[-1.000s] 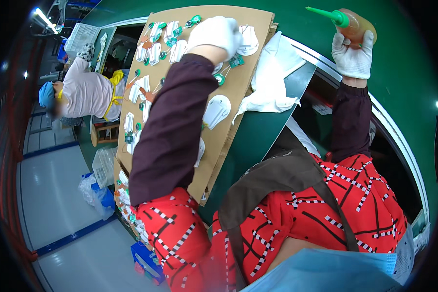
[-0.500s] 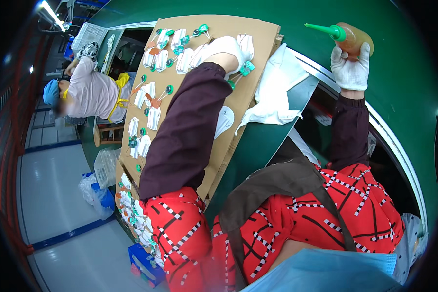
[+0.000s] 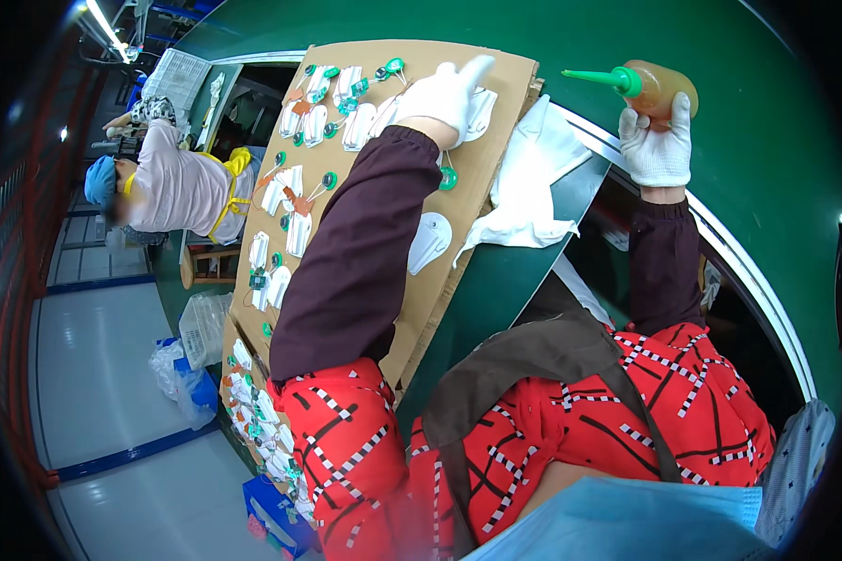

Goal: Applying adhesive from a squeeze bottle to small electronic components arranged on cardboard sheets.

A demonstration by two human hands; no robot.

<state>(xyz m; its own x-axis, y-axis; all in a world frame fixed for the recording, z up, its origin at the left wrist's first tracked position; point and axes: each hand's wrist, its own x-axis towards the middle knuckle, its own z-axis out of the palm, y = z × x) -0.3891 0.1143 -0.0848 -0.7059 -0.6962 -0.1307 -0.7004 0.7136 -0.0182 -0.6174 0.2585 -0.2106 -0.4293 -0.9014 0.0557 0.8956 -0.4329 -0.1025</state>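
Scene was evenly bright; a ceiling strip light point(image 3: 103, 21) glared at upper left. Fisheye bent edges, corners vignetted black, centre sharp.

Cardboard sheet point(image 3: 496, 122) lies on table point(image 3: 767, 140), running from 12 o'clock down to 8 o'clock. Small parts point(image 3: 295, 112) in rows on sheet, more at its 7 o'clock end. Left hand point(image 3: 444, 92) rests on sheet at 12 o'clock, touching flat piece point(image 3: 482, 103). Another flat piece point(image 3: 428, 241) on sheet beside left forearm. Cloth point(image 3: 533, 182) just right of sheet. Right hand point(image 3: 658, 140) at 2 o'clock, gripping squeeze bottle point(image 3: 650, 86), nozzle pointing toward 9 o'clock. Other person point(image 3: 173, 187) at 9 o'clock, beyond sheet.
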